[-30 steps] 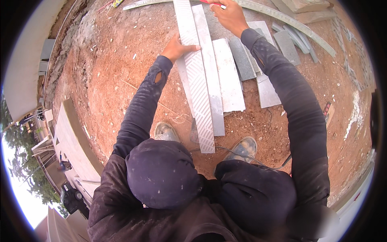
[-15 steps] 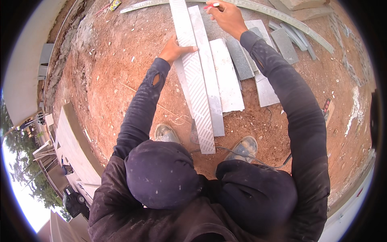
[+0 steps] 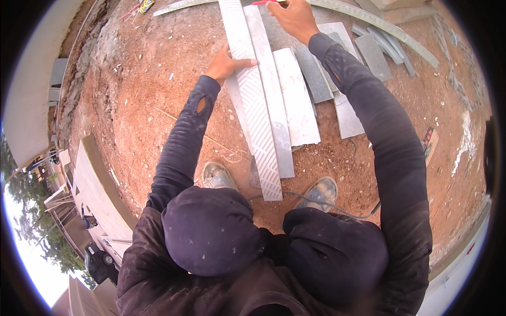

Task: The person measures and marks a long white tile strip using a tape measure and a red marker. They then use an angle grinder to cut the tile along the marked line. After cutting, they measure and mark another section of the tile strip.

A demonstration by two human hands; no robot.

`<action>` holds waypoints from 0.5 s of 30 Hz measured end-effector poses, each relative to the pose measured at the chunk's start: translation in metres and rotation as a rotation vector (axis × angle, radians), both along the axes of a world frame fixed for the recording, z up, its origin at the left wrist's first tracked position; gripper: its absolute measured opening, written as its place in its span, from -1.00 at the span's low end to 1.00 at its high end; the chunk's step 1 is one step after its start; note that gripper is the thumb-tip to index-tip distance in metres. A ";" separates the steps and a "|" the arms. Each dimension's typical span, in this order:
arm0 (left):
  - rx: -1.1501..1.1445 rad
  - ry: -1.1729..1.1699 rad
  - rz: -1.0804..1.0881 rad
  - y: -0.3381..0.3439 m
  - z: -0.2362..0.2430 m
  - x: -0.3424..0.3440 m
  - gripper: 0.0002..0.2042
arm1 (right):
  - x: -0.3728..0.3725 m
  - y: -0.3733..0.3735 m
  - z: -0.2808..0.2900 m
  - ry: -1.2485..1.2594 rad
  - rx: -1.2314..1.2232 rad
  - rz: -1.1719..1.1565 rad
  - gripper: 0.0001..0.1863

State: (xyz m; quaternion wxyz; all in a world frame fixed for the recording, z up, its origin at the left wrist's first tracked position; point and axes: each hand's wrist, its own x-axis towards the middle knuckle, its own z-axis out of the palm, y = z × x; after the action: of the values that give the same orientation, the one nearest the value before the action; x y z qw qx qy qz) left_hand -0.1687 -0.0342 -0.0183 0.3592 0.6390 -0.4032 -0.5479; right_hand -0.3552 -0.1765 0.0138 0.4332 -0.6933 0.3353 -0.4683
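Observation:
A long, narrow tile strip (image 3: 250, 89) with a ribbed pale back runs away from between my feet. My left hand (image 3: 227, 66) grips its left edge, thumb across the top and fingers partly hidden. Below and to the right of it lies a second, smoother grey strip (image 3: 271, 100). At the far end my right hand (image 3: 294, 20) is closed on a slim red marker (image 3: 262, 2), pointing left toward the strips. The top of the picture cuts off part of the marker, and I cannot tell whether its tip touches a strip.
Right of the strips lie a whitish slab (image 3: 297, 100), grey tile pieces (image 3: 314, 79) and several narrow offcuts (image 3: 387, 45). A long curved-looking pale bar (image 3: 379, 23) crosses behind. A cable (image 3: 348, 212) runs past my right shoe (image 3: 320, 194) on reddish soil.
My right hand has shifted slightly up and left, bringing the red marker toward the strips' far end. My left hand keeps its hold on the ribbed strip.

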 end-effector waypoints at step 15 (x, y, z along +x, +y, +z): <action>0.011 0.044 -0.016 -0.001 -0.004 0.002 -0.20 | 0.003 -0.004 0.000 0.051 0.009 0.007 -0.76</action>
State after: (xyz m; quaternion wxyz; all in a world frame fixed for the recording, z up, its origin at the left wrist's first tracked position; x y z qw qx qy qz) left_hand -0.1670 -0.0355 -0.0221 0.3601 0.6255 -0.3974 -0.5668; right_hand -0.3522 -0.1804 0.0133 0.4296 -0.7041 0.3458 -0.4474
